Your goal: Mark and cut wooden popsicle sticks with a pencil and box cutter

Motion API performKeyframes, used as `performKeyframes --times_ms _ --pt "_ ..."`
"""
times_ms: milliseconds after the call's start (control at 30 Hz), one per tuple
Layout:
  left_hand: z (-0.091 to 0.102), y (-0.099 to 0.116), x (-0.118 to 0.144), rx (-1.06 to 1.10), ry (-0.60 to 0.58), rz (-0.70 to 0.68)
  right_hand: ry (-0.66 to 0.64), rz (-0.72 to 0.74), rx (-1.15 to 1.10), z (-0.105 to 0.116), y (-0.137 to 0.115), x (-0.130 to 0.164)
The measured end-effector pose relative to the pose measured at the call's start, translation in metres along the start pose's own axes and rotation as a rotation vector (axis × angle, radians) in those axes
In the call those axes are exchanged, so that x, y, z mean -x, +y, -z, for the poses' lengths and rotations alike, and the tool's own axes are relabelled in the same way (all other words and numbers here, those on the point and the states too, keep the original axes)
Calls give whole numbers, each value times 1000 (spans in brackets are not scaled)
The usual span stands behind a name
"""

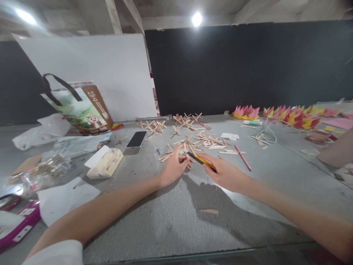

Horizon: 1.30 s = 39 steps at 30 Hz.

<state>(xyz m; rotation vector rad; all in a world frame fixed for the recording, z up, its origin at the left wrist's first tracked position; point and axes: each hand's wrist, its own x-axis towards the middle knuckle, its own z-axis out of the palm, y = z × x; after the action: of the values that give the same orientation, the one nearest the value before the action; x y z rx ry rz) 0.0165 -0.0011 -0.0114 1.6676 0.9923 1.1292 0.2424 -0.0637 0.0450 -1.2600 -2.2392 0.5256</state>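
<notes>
White sleeve [56, 253] foremost, lower left. Left hand [174, 167]: grip pinching a wooden stick [185, 148] over the worktop [149, 228], before loose sticks [211, 141]. Right hand [224, 172]: grip clenched round a yellow cutter [206, 162], tip beside that stick.

Black panel [234, 66], white board [116, 70] – bright lamp [196, 19]

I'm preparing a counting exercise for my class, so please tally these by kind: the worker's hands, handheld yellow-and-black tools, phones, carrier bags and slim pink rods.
Hands: 2 (left hand, right hand)
Yellow-and-black tool: 1
Phone: 1
Carrier bag: 1
Slim pink rod: 1
Total: 6
</notes>
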Motion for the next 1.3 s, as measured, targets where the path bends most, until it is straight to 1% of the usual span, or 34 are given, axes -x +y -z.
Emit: performKeyframes --times_ms 100,200,300,367,467,533,633,700,767,900,967,1033,1167,1233,1300 --pt "-1 2 2 -43 -4 -36 -10 -19 144 -2 2 1" --pt "-1 2 2 -97 4 -44 17 -22 261 -15 11 1" --pt "0 2 2 -71 6 -16 24 -40 278 -28 18 3" --pt "0 0 3 -44 -2 -11 41 -36 282 -30 18 4" --pt "0 -2 4 -81 -24 -10 31 -31 308 -22 9 4" --pt "0 -1 5 -124 -38 -5 -16 -46 302 -8 -2 0" --pt "0 1 6 -154 -65 -11 -102 -57 234 16 -20 -9" --pt "1 2 6 -148 -71 -13 -143 -65 193 24 -27 -14" --pt "1 3 5 -114 -54 -1 -152 -85 160 21 -26 -15" --pt "1 1 4 -21 -28 12 -105 -137 90 -6 -13 -7" --pt "0 -1 4 -19 -31 7 -96 -147 67 -11 -9 -4" --pt "0 -3 4 -47 -38 4 -113 -132 56 -4 -11 -7" --pt "1 -5 4 -80 -58 10 -198 -93 51 22 -23 -23" --pt "2 -5 3 -68 -41 19 -203 -87 34 23 -24 -27" --pt "3 -4 3 -53 -15 27 -173 -92 -4 12 -20 -24"
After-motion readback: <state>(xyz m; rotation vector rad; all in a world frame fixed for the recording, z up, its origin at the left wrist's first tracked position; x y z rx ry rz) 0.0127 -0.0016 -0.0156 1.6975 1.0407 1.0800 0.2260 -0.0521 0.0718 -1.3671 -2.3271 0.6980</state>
